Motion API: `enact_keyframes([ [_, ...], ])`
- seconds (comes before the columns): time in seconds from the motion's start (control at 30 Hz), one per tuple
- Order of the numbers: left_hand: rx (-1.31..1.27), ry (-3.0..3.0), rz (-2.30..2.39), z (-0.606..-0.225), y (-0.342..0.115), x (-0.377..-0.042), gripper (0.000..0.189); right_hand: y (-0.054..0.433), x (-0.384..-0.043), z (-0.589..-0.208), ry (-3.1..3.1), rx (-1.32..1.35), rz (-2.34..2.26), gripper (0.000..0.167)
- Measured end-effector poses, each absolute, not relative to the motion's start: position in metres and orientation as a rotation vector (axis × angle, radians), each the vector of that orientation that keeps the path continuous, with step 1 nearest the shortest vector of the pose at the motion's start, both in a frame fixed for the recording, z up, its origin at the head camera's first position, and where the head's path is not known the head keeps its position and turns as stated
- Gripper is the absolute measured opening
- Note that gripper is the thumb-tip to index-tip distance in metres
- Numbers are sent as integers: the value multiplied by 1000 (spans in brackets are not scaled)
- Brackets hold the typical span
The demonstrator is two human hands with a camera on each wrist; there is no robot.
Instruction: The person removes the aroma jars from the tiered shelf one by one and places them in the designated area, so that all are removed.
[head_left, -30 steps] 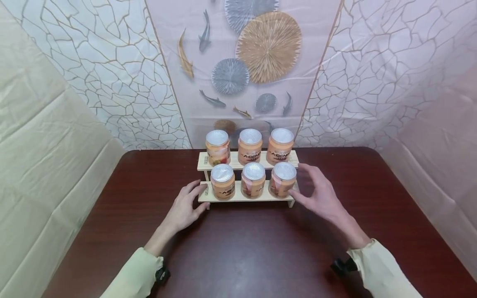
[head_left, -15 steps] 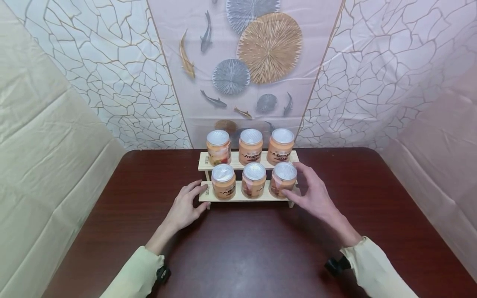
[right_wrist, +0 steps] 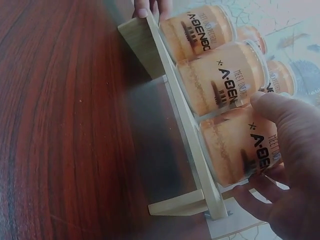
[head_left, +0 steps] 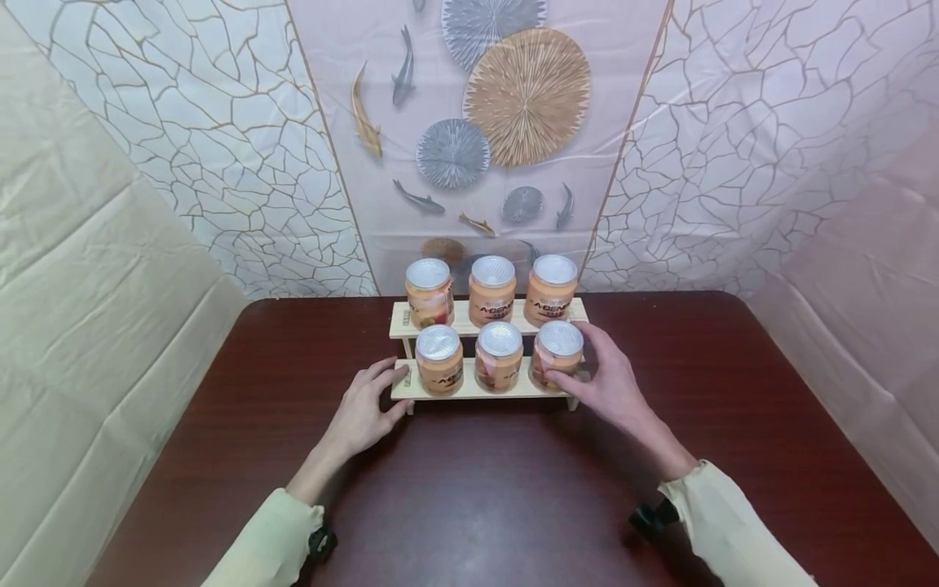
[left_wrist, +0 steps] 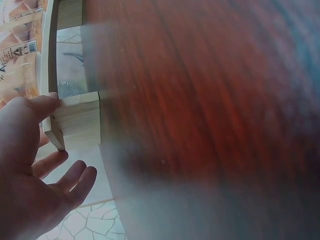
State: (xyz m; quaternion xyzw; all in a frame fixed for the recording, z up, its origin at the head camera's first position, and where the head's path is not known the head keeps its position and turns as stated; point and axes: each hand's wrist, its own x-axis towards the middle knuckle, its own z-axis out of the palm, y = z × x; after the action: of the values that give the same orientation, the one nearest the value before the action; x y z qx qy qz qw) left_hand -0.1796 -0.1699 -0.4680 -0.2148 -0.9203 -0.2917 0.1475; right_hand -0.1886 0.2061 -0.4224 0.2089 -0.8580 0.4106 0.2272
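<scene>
A two-tier wooden stand [head_left: 469,391] holds orange-labelled jars with silver lids, three on each tier. My left hand [head_left: 367,408] holds the left end of the lower board; in the left wrist view its thumb [left_wrist: 46,104] presses the front edge while the other fingers reach past the board's end. On the right, my right hand [head_left: 605,383] grips the front right jar [head_left: 552,371], thumb across its front and fingers around its far side. That jar [right_wrist: 235,150] stands upright on the board, beside the front middle jar [head_left: 499,359].
The back row, with a left jar [head_left: 429,297], a middle jar [head_left: 492,293] and a right jar [head_left: 552,295], stands on the raised tier close behind. A front left jar [head_left: 439,363] sits near my left hand. Dark wooden table [head_left: 469,489] lies under everything, with patterned cloth [head_left: 455,212] behind.
My right hand has moved left and closed around the front right jar, its thumb sliding across the front. My left hand and the jars have stayed in place.
</scene>
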Motion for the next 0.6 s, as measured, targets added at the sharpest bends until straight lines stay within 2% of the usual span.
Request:
enact_keyframes([
  [0.6,-608,-2655,-823,-468,-171,-179,54,206,-187,-420,-2404,519,1131,73],
])
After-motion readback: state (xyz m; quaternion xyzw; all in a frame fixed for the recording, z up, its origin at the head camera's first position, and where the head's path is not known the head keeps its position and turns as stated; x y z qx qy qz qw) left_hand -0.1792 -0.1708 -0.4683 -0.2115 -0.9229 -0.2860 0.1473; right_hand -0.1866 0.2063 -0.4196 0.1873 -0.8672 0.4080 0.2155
